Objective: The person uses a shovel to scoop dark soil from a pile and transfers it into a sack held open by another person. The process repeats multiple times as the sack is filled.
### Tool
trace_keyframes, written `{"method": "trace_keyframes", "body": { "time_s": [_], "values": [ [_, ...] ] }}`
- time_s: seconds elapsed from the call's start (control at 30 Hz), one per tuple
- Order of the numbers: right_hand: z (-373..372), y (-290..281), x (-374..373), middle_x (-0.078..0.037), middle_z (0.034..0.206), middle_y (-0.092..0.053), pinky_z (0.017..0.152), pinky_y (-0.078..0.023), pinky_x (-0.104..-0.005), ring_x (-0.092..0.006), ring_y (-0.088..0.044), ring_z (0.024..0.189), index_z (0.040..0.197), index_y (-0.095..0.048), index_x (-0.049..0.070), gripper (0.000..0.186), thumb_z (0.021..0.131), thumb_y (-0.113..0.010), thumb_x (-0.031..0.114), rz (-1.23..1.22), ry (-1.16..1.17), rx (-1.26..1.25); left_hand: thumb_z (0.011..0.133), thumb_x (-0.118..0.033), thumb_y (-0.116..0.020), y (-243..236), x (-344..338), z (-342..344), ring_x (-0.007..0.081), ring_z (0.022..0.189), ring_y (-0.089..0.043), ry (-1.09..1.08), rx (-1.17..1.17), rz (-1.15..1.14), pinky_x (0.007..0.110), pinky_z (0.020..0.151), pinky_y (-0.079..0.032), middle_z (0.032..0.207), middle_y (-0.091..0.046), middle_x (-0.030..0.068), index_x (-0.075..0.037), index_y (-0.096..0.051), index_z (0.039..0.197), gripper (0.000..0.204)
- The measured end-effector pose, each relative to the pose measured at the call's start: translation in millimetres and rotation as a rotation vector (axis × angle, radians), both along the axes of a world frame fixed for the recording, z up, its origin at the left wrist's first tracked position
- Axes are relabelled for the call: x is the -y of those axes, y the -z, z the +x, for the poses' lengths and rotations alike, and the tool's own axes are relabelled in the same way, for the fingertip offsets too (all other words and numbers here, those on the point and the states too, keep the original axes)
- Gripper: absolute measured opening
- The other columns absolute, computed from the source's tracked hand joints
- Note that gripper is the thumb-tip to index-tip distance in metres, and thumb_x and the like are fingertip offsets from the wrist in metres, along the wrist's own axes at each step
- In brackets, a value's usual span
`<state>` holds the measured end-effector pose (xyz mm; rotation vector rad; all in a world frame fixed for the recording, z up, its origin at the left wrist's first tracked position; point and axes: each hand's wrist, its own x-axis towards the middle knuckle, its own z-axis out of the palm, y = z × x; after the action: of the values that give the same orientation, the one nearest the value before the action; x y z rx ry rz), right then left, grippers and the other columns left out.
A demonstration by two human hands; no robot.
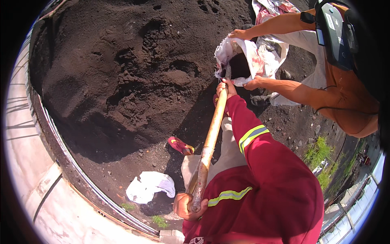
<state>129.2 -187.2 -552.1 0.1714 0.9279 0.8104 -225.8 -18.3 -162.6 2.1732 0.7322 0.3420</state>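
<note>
A long wooden-handled shovel (214, 126) slants from near my waist up to an open white sack (255, 59). Its head is hidden in the sack's mouth, where dark sand shows. My left hand (187, 206) is closed round the grip at the near end. Farther up, my right hand (227, 88) wraps the shaft close to the sack. A co-worker at the right holds the sack's rim apart, one hand (242, 34) at its far side and the other hand (254, 83) at its near side.
A large heap of dark sand (122, 77) fills the left and far ground. A white crumpled sack (151, 187) lies near my foot (180, 145). Pale wall panels (24, 162) with a metal edge curve along the left. Grass tufts (319, 151) and stones lie at the right.
</note>
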Motion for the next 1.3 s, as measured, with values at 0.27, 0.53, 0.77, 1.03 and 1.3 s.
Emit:
{"method": "trace_keyframes", "body": {
  "time_s": [0.27, 0.53, 0.77, 1.03, 1.3],
  "values": [
    [-146.5, -66.2, -153.7, 0.001, 0.062, -0.049, 0.055, -0.047, -0.0326, -0.0136, -0.051, 0.054, 0.075, -0.050, 0.012, 0.020, 0.085, -0.064, 0.021, -0.472, -0.297, 0.211, 0.079, -0.063, -0.061, 22.6, -136.4, -191.5, 0.0221, 0.068, -0.052, -0.670, -0.163, -0.082, 0.037, 0.065, -0.044, 0.075, -0.054, 0.0098, 0.000, -0.051, 0.084, 0.064],
    [-557.0, -16.8, -371.3, -0.007, 0.063, -0.054, 0.045, -0.050, -0.0384, -0.0220, -0.056, 0.048, 0.087, -0.053, 0.005, 0.020, 0.076, -0.068, 0.010, -0.815, -1.110, 0.169, 0.085, -0.065, -0.049, 4.6, -126.8, -536.2, 0.0144, 0.036, -0.040, -1.925, -0.151, -0.696, 0.030, 0.037, -0.035, 0.044, -0.043, 0.0000, -0.016, -0.044, 0.058, 0.057],
    [-595.1, 41.7, -471.9, -0.011, 0.067, -0.060, 0.045, -0.050, -0.0377, -0.0231, -0.058, 0.048, 0.092, -0.058, -0.001, 0.023, 0.075, -0.071, 0.010, -0.861, -1.486, 0.192, 0.078, -0.069, -0.057, 62.7, -168.0, -515.9, 0.0144, 0.037, -0.034, -2.149, -0.174, -0.538, 0.031, 0.038, -0.032, 0.044, -0.034, -0.0026, -0.020, -0.035, 0.055, 0.058],
    [-460.7, 122.1, -477.4, -0.007, 0.065, -0.051, 0.048, -0.050, -0.0353, -0.0188, -0.053, 0.050, 0.090, -0.048, 0.004, 0.019, 0.081, -0.064, 0.007, -0.936, -1.029, 0.364, 0.084, -0.063, -0.053, 200.4, -224.3, -478.0, 0.0135, 0.041, -0.039, -1.860, -0.026, -0.733, 0.029, 0.042, -0.035, 0.051, -0.039, -0.0022, -0.017, -0.040, 0.063, 0.051],
    [-343.7, -12.5, -350.7, -0.005, 0.063, -0.050, 0.044, -0.046, -0.0337, -0.0157, -0.051, 0.047, 0.093, -0.046, 0.006, 0.021, 0.081, -0.063, 0.010, -1.040, -0.819, 0.284, 0.087, -0.068, -0.047, 154.3, -209.5, -442.8, 0.0126, 0.037, -0.042, -1.587, -0.119, -0.807, 0.029, 0.039, -0.037, 0.043, -0.038, -0.0030, -0.017, -0.043, 0.061, 0.056]
  ]
}}
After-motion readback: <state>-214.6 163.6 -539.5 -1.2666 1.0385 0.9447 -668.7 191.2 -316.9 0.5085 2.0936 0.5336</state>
